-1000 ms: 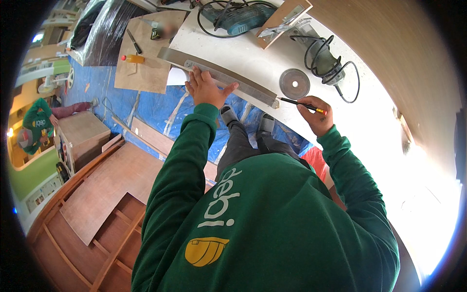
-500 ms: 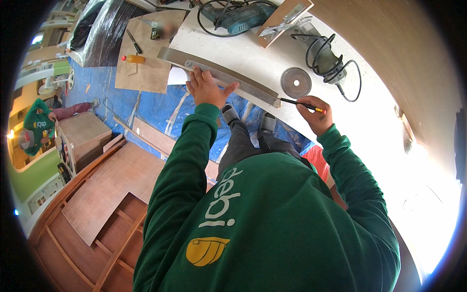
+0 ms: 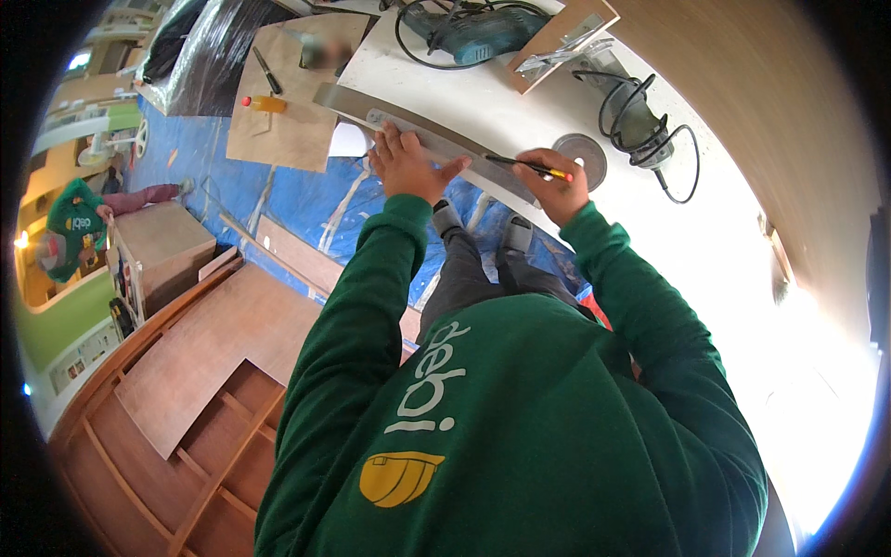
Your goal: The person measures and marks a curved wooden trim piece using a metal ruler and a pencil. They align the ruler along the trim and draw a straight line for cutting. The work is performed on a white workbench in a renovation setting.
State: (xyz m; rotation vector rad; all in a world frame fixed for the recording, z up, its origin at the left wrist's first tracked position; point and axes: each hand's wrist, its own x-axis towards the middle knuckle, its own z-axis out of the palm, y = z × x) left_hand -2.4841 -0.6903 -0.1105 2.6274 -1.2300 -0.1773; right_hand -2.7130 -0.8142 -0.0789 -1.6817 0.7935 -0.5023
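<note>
My left hand (image 3: 415,173) lies with fingers spread on a long taupe strip (image 3: 339,100) with a silvery straightedge (image 3: 384,119) along it, at the upper middle. My right hand (image 3: 563,193) grips a black pencil (image 3: 505,160) with a yellow and red end. The pencil's tip is at the strip, right of my left hand; whether it touches cannot be told. The strip runs diagonally along the near edge of the white worktable (image 3: 668,241). A round cutting disc (image 3: 591,153) lies just behind my right hand.
Two corded power tools (image 3: 483,37) (image 3: 636,125) and a wooden piece (image 3: 566,37) lie at the back. A board (image 3: 255,139) holds a small bottle and marker. Blue sheeting (image 3: 186,144) covers the floor. Panels (image 3: 213,325) lie lower left. Another person (image 3: 74,223) works at far left.
My right hand and pencil have moved leftward and slightly up along the strip, from its right end toward its middle. My left hand stays on the strip; the view has shifted slightly.
</note>
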